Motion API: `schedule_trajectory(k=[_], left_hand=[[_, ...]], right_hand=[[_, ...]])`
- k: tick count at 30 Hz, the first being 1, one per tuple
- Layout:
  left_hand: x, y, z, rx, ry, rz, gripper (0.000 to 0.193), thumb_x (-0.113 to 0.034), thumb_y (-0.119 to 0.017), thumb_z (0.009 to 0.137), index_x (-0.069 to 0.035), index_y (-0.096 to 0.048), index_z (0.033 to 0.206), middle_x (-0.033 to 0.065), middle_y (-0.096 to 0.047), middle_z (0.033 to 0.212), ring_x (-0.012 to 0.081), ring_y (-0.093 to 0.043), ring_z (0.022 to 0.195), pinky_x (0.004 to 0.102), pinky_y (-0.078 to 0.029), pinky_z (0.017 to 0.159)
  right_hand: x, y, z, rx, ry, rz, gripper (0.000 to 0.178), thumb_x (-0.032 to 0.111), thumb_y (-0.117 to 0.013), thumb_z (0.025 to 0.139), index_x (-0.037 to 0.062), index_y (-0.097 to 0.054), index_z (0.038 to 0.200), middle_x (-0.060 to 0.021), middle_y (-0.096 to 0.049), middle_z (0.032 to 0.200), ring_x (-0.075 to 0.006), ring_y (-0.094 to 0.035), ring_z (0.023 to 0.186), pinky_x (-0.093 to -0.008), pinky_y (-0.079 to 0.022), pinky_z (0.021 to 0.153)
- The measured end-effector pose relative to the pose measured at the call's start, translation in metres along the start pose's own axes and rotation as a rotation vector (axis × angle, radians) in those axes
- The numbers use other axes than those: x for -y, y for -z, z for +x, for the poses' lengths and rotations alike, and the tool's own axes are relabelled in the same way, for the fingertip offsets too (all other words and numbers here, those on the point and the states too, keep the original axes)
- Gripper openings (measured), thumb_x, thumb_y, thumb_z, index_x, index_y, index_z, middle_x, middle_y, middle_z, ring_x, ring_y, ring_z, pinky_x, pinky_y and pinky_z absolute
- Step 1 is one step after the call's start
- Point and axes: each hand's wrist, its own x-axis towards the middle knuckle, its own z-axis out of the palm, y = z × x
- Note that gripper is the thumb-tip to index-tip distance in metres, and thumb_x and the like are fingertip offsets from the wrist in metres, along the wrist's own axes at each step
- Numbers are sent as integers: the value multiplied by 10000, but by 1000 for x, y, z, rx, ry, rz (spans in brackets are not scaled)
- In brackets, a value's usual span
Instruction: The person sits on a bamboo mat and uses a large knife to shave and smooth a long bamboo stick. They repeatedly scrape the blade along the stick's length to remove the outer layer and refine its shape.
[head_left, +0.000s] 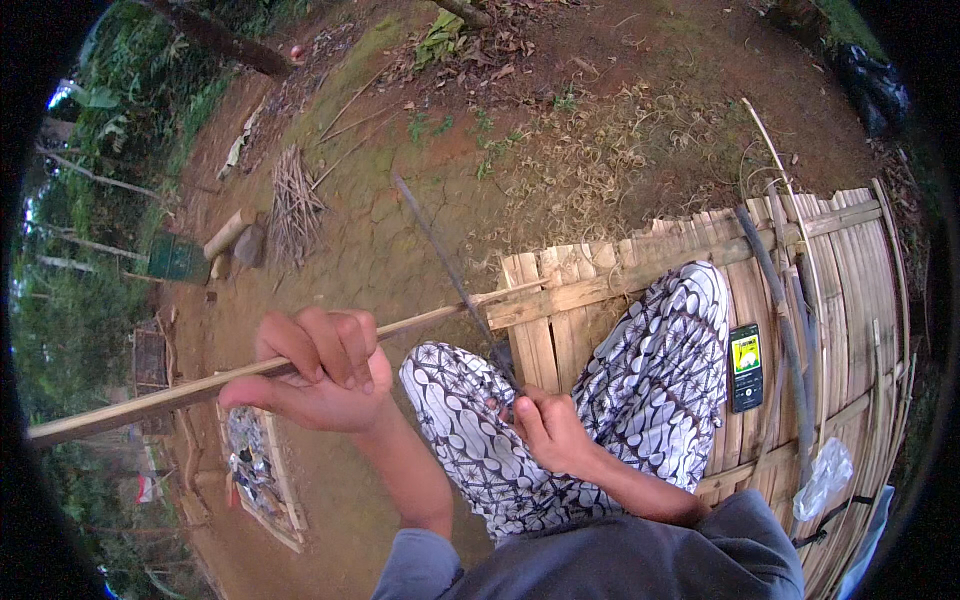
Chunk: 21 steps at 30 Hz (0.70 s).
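Note:
A long pale bamboo strip runs from the far left to the near corner of the bamboo platform. My left hand is closed round it, thumb beneath and fingers curled over the top. Low over my lap, my right hand grips the handle end of a long dark-bladed knife. Its blade slants up and to the left and crosses the strip close to the strip's right end. Whether edge and strip touch there I cannot tell. Most of the handle is hidden by my fingers and the patterned trousers.
I sit on a slatted bamboo platform. To my right lie a phone with a lit screen, dark sticks and a clear plastic bag. Curled shavings, a stick bundle and a log lie on the ground.

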Motion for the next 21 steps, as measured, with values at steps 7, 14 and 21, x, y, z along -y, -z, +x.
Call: schedule_trajectory(k=[7, 14, 21], left_hand=[[-1, -1, 2, -66, -14, 39, 606, -656, -310, 852, -105, -336, 601, -5, -288, 413, 67, -194, 296, 217, -138, 322], [3, 0, 2, 17, 1, -2, 598, -645, -314, 858, -99, -344, 617, -3, -314, 435, 69, -223, 297, 211, -163, 331], [-3, 6, 4, 113, 42, -49, 605, -657, -335, 845, -95, -345, 620, 7, -335, 439, 73, -245, 290, 208, -170, 327]], right_hand=[[-72, -3, 13, -148, -262, -64, 479, 320, -329, 960, -62, -536, 756, -234, -528, 559, -399, -575, 581, -448, -436, 575], [-6, 17, 2, 48, -229, 80, 405, 276, -387, 947, -59, -566, 810, -249, -542, 588, -410, -573, 589, -410, -443, 563], [-39, 12, 6, -45, -110, -21, 426, 287, -394, 942, -76, -564, 800, -275, -534, 598, -437, -579, 647, -434, -447, 585]])
